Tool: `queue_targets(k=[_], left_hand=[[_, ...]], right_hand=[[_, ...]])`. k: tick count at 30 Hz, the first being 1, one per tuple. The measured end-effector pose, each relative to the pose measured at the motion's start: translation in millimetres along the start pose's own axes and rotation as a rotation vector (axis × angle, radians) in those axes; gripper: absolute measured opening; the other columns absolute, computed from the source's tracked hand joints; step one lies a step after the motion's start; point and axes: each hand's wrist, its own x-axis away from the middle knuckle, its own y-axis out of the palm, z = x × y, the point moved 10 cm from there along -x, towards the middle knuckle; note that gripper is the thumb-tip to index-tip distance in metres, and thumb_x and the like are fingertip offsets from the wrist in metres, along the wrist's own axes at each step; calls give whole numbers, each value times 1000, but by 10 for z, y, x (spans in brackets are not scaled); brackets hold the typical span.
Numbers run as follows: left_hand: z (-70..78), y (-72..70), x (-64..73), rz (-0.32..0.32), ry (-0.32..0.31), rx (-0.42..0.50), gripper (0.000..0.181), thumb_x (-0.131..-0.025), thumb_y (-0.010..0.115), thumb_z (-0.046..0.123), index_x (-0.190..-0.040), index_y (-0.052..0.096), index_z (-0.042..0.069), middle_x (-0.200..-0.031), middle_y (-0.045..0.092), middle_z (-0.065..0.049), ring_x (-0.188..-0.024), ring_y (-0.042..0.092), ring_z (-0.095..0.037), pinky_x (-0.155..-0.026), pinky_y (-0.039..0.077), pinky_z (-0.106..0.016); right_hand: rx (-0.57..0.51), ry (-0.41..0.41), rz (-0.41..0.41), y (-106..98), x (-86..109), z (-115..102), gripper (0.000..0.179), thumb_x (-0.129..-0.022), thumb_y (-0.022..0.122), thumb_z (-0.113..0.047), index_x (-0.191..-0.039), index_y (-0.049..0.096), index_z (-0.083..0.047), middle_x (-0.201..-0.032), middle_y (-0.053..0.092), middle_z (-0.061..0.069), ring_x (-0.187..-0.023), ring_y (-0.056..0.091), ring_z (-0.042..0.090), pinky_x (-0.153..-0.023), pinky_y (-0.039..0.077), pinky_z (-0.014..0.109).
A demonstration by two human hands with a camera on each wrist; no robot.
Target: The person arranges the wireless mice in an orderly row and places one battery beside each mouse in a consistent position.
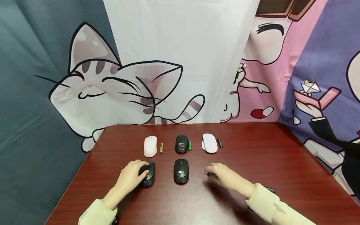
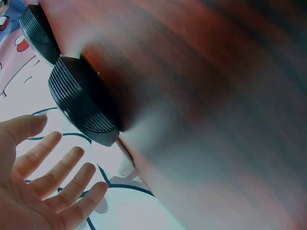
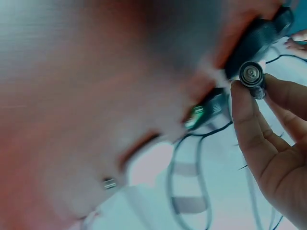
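Note:
My left hand (image 1: 130, 175) is over the left black mouse (image 1: 150, 176). The left wrist view shows its fingers (image 2: 72, 160) loosely spread, with a gap between them and the ribbed side of a black mouse (image 2: 84, 103). A second black mouse (image 1: 181, 171) lies between my hands. My right hand (image 1: 222, 175), raised above the table right of that mouse, pinches a dark battery (image 3: 252, 75) between thumb and fingers. One round end of the battery faces the right wrist camera.
On the brown table (image 1: 197, 206), a back row holds a white mouse (image 1: 150, 147), a gold battery (image 1: 161, 148), a black mouse (image 1: 181, 143), a green battery (image 1: 189, 145), another white mouse (image 1: 210, 143) and a dark battery (image 1: 220, 143). A printed curtain (image 1: 180, 47) hangs behind.

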Motion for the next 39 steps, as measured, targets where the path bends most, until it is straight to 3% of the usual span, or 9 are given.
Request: queue_targets(k=[5, 9, 18, 21, 26, 31, 39], left_hand=[[-36, 44, -38, -57, -21, 36, 25, -80, 73, 17, -104, 69, 10, -104, 67, -7, -100, 61, -28, -82, 50, -47], [-39, 58, -82, -72, -16, 47, 26, -81, 72, 17, -105, 69, 9, -105, 67, -7, -100, 60, -29, -84, 50, -46], [-75, 66, -109, -75, -5, 50, 26, -79, 73, 16, -103, 69, 7, -102, 67, -10, -97, 62, -29, -81, 49, -47], [-86, 90, -115, -89, -6, 53, 27, -79, 73, 16, -104, 69, 7, -102, 67, -10, -97, 62, -29, -82, 49, -47], [-92, 126, -125, -113, -22, 65, 27, -80, 73, 17, -105, 69, 7, -103, 66, -11, -99, 62, -29, -83, 49, -47], [-74, 123, -128, -112, -19, 69, 27, -80, 73, 17, -104, 69, 6, -102, 66, -11, -97, 62, -29, -82, 50, -47], [-50, 108, -125, -112, -8, 30, 27, -79, 73, 16, -103, 69, 6, -99, 66, -11, -94, 63, -30, -80, 50, -46]], right_hand=[[-60, -5, -19, 85, -399, -191, 20, -73, 66, 9, -82, 62, -8, -72, 54, -1, -66, 49, 5, -60, 41, 16], [-127, 24, -62, 170, -660, -255, 15, -78, 66, 3, -90, 66, -7, -72, 58, -1, -64, 48, 2, -59, 41, 15], [-377, 138, -121, 425, -1032, -285, 9, -82, 60, 4, -85, 67, 0, -65, 66, 9, -48, 53, 3, -49, 45, 15], [-450, 200, -107, 492, -1146, -288, 10, -84, 58, 3, -83, 68, 1, -66, 67, 11, -46, 57, 9, -47, 46, 16], [-546, 265, -64, 566, -1331, -319, 9, -84, 59, 1, -83, 68, 1, -61, 63, 13, -52, 62, 33, -48, 43, 17], [-570, 291, -55, 650, -1461, -360, 4, -81, 62, 3, -81, 66, 1, -57, 59, 17, -57, 64, 39, -51, 46, 18], [-464, 460, -160, 956, -1580, -320, 13, -81, 66, 2, -71, 62, -5, -59, 54, -1, -44, 58, 13, -46, 50, 22]])
